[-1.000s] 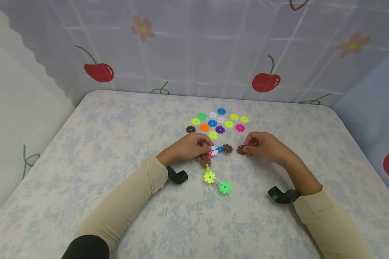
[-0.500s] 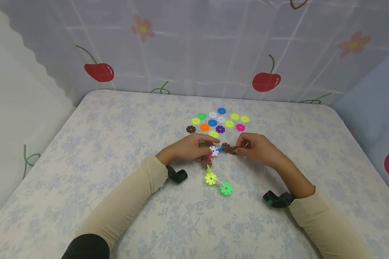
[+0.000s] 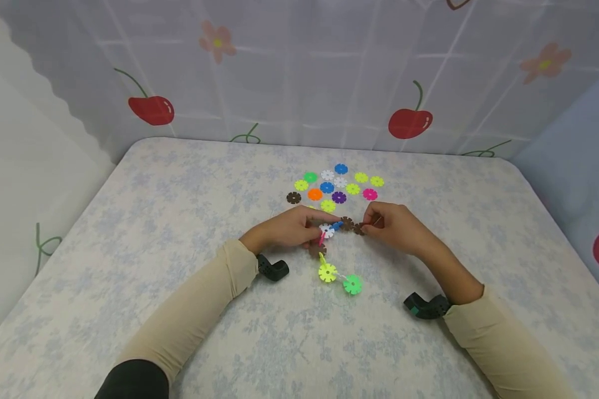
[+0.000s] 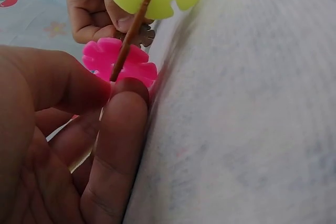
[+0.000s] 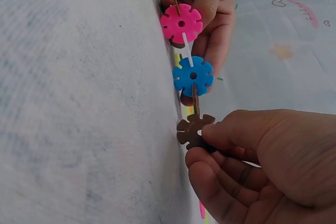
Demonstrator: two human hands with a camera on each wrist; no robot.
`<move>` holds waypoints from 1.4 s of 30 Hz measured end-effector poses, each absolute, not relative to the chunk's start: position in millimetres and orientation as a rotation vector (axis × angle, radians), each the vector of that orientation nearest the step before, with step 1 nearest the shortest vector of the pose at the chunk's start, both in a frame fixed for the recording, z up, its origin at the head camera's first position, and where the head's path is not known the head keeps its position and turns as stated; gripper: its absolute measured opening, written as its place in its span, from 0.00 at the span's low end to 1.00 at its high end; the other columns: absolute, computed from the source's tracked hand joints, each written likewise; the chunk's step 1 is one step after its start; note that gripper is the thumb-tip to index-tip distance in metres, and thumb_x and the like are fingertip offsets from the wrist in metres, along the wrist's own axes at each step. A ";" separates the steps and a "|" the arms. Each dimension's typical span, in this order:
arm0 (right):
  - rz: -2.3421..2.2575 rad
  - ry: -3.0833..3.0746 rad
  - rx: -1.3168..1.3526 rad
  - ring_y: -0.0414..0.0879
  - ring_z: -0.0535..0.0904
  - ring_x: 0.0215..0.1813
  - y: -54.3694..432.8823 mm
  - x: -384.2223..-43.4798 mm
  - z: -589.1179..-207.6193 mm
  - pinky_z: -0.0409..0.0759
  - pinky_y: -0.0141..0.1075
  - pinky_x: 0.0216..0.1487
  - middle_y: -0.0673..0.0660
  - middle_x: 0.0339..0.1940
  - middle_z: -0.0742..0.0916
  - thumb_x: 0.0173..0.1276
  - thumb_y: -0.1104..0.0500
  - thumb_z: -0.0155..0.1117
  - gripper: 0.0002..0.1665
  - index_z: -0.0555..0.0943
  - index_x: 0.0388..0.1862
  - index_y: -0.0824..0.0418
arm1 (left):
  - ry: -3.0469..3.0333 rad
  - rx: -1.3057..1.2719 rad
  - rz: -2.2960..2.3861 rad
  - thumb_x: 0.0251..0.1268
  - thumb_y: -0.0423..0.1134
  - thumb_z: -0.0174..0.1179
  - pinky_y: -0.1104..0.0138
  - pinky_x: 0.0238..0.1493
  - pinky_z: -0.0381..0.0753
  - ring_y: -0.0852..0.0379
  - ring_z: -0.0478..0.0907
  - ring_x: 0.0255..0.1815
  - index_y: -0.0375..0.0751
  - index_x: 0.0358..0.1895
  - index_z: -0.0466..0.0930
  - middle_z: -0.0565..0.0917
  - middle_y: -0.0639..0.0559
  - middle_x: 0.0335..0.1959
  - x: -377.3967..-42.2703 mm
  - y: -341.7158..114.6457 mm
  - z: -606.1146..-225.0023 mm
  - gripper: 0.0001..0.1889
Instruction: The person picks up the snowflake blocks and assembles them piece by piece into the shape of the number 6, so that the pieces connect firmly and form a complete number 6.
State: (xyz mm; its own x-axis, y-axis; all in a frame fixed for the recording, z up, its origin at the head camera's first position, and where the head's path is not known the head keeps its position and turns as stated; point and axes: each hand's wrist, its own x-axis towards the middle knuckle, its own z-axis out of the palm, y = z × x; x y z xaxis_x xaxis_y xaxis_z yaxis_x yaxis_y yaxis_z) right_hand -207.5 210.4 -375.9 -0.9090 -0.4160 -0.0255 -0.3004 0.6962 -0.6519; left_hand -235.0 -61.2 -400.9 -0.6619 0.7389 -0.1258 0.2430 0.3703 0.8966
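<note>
A chain of notched plastic snowflake discs lies between the hands. It runs from a green disc point(image 3: 352, 284) through a yellow disc point(image 3: 327, 272), a pink disc point(image 5: 173, 23) and a white disc point(image 3: 326, 230) to a blue disc point(image 5: 202, 72). Beyond the blue one is a brown disc point(image 3: 346, 223), seen edge-on in the right wrist view. My left hand point(image 3: 292, 227) pinches the chain by the white disc, index finger stretched along it. With thumb and fingers, my right hand point(image 3: 401, 230) holds another brown disc point(image 5: 189, 129) against the chain's brown end.
Loose discs lie behind the hands, among them an orange disc point(image 3: 315, 194), a purple disc point(image 3: 339, 197), a pink loose disc point(image 3: 370, 194) and a dark brown loose disc point(image 3: 293, 198). A patterned cloth covers the table point(image 3: 189, 199); a cherry-printed curtain point(image 3: 289, 72) hangs behind.
My right hand has moved left, bringing its brown disc up to the chain's brown end. My left index finger has stretched out along the chain. The green end has swung slightly right.
</note>
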 end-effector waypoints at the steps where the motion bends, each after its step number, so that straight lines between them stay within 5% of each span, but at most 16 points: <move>1: -0.998 2.741 -0.591 0.49 0.84 0.39 209.9 -207.5 -376.2 0.82 0.43 0.40 0.53 0.35 0.88 0.68 0.68 0.69 0.07 0.78 0.36 0.61 | 2.116 0.846 1.256 0.77 0.29 0.50 0.67 0.30 0.70 0.58 0.69 0.22 0.49 0.71 0.75 0.70 0.53 0.16 -234.9 -61.1 -400.7 0.24; 16: -0.947 2.821 -0.714 0.45 0.80 0.33 200.5 -206.3 -378.7 0.81 0.39 0.37 0.52 0.31 0.86 0.67 0.68 0.71 0.07 0.79 0.36 0.62 | 2.093 0.892 1.257 0.73 0.26 0.50 0.68 0.27 0.67 0.59 0.65 0.19 0.49 0.73 0.72 0.66 0.56 0.16 -235.1 -61.5 -400.8 0.28; 29: -0.928 2.835 -0.714 0.44 0.82 0.33 196.4 -206.9 -379.5 0.84 0.39 0.38 0.53 0.32 0.88 0.65 0.68 0.72 0.07 0.81 0.35 0.63 | 2.058 0.922 1.216 0.74 0.27 0.53 0.68 0.24 0.62 0.59 0.63 0.17 0.46 0.73 0.70 0.83 0.50 0.30 -238.2 -61.5 -400.1 0.26; 35: -0.920 2.839 -0.688 0.45 0.81 0.33 195.0 -206.9 -380.9 0.84 0.38 0.39 0.53 0.33 0.88 0.66 0.68 0.72 0.06 0.82 0.36 0.63 | 2.062 0.924 1.201 0.74 0.27 0.53 0.69 0.24 0.61 0.59 0.63 0.17 0.46 0.73 0.70 0.81 0.49 0.23 -237.6 -60.9 -400.1 0.27; 42: -0.949 2.783 -0.717 0.46 0.84 0.38 201.3 -208.5 -377.4 0.85 0.42 0.43 0.52 0.35 0.88 0.64 0.67 0.74 0.09 0.81 0.37 0.61 | 2.077 0.910 1.227 0.72 0.29 0.54 0.68 0.30 0.70 0.58 0.68 0.22 0.46 0.72 0.73 0.79 0.54 0.24 -236.8 -63.3 -399.5 0.26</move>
